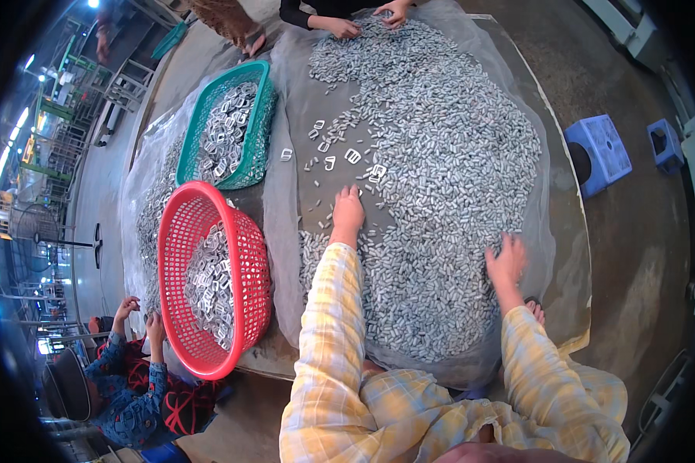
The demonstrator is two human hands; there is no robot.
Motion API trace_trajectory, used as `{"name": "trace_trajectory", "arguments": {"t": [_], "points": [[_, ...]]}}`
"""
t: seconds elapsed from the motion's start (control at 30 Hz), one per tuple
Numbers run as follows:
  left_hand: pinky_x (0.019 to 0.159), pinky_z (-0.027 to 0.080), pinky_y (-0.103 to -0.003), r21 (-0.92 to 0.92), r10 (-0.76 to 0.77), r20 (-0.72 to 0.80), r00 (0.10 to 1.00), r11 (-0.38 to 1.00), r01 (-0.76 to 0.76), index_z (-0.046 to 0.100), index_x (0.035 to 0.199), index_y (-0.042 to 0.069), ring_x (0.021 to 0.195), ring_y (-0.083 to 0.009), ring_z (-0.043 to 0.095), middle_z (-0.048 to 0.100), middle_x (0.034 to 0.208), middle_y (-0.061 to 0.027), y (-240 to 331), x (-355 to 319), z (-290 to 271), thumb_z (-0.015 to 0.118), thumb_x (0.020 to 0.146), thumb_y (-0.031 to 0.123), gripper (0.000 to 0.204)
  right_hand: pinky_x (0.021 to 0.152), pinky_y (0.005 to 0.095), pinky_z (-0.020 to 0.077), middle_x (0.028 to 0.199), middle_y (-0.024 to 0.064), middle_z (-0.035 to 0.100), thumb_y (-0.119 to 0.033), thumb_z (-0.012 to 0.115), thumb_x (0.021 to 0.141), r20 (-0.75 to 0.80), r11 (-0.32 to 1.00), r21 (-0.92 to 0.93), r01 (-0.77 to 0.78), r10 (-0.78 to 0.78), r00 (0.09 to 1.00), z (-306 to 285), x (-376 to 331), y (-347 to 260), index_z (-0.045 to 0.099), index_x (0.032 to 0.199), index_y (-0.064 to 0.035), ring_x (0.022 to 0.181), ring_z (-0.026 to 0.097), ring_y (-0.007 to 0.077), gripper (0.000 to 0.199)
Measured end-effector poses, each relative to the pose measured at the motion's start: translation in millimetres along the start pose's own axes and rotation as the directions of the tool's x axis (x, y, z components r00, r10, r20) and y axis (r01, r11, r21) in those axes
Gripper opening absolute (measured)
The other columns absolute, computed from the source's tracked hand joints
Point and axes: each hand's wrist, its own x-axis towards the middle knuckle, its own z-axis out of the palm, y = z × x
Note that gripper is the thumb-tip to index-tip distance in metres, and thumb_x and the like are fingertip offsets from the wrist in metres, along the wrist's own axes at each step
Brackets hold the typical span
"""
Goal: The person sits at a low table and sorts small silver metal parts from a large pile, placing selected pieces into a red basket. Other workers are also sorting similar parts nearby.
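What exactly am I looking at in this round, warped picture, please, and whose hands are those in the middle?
The one picture comes from a wide fisheye camera on a person's head, looking down, so straight edges bend. The yellow checked sleeves are that person's own. Their left hand lies flat on a grey cloth, near scattered buckle-like metal pieces. Their right hand rests on a big heap of small metal parts. Neither visibly grips anything. A red basket and a green basket hold larger metal pieces. Other people's hands work at the far edge.

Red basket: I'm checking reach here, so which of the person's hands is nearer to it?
Left. The left hand lies on the parts just right of the red basket; the right hand is farther right, across the pile.
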Motion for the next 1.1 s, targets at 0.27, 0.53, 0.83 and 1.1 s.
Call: {"name": "trace_trajectory", "arguments": {"t": [0.27, 0.53, 0.83, 1.1], "points": [[0.088, 0.046, -0.044, -0.136, -0.159, 0.165, 0.973, 0.974, 0.182, 0.056, 0.114, 0.011, 0.112, -0.0348, 0.048, 0.050, 0.119, -0.0146, 81, 61, -26, 0.056, 0.072, 0.002, 0.043, 0.102, 0.0515, 0.0288, 0.128, 0.0135, 0.046, -0.018, 0.067, 0.074, 0.020, 0.770, 0.053, 0.636, -0.638, 0.770, 15, 45, -96, 0.060, 0.112, -0.0094, 0.124, 0.037, 0.0331, 0.040], [0.086, 0.046, -0.044, -0.239, 0.137, 0.166, 0.977, 0.966, -0.095, 0.054, 0.115, 0.009, 0.102, -0.0378, 0.053, 0.055, 0.110, -0.0168, 102, 18, 2, 0.061, 0.065, -0.004, 0.051, 0.105, 0.0592, 0.0222, 0.132, 0.0103, 0.041, -0.031, 0.070, 0.074, 0.259, 0.811, -0.155, 0.564, -0.517, 0.816, 49, 77, -131, 0.060, 0.117, -0.0159, 0.131, 0.027, 0.0346, 0.047], [0.089, 0.048, -0.035, -0.605, 0.240, 0.329, 0.913, 0.796, 0.008, 0.056, 0.117, 0.006, 0.105, -0.0276, 0.059, 0.058, 0.117, -0.0131, 61, -70, -85, 0.051, 0.065, -0.009, 0.054, 0.106, 0.0523, 0.0256, 0.118, 0.0111, 0.051, -0.017, 0.065, 0.075, 0.124, 0.759, 0.074, 0.647, -0.651, 0.749, 49, 40, -89, 0.069, 0.081, -0.0083, 0.127, 0.035, 0.0297, 0.011], [0.074, 0.050, -0.039, -0.485, 0.233, 0.260, 0.937, 0.871, -0.082, 0.059, 0.103, 0.007, 0.085, -0.0339, 0.059, 0.054, 0.093, -0.0140, 91, -115, -55, 0.064, 0.070, 0.002, 0.033, 0.091, 0.0419, 0.0383, 0.112, 0.0123, 0.054, -0.020, 0.076, 0.068, -0.041, 0.787, 0.282, 0.549, -0.561, 0.827, 28, 31, -69, 0.064, 0.084, -0.0065, 0.107, 0.048, 0.0316, 0.025]]}}
